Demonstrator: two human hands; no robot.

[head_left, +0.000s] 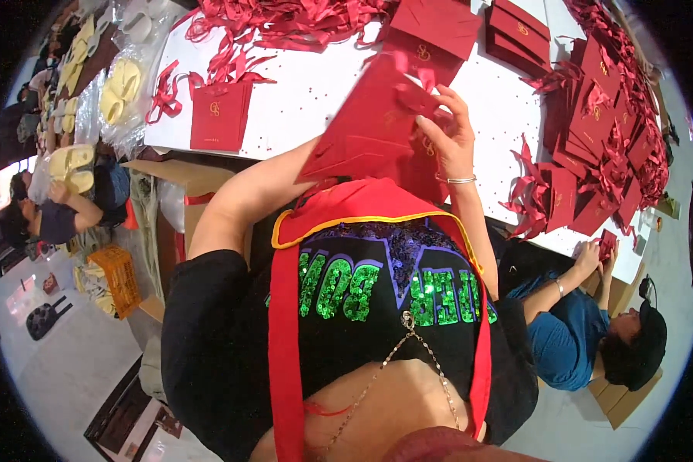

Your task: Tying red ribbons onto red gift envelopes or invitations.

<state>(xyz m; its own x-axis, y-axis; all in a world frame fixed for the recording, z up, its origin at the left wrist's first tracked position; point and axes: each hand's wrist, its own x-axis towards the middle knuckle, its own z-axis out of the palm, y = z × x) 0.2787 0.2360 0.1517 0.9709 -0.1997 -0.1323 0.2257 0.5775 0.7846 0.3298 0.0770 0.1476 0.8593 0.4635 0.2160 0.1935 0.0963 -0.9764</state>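
Observation:
In front of my chest a red paper gift bag (369,123) with gold print stands tilted, its folded side toward me. My right hand (456,138) pinches the bag's upper right edge between thumb and fingers. A red ribbon (426,77) shows beside those fingertips. My left forearm (262,185) reaches behind the lower left of the bag, and its hand is hidden there. Just beyond lies a pile of flat red bags (431,31) on the white table (285,108).
Ribboned bags (220,115) lie at the left, with loose ribbons (277,23) at the back. More bags (593,115) are heaped at the right, near a co-worker (570,331) handling a small red piece. An open carton (185,179) is left of me. Red specks dot the tabletop.

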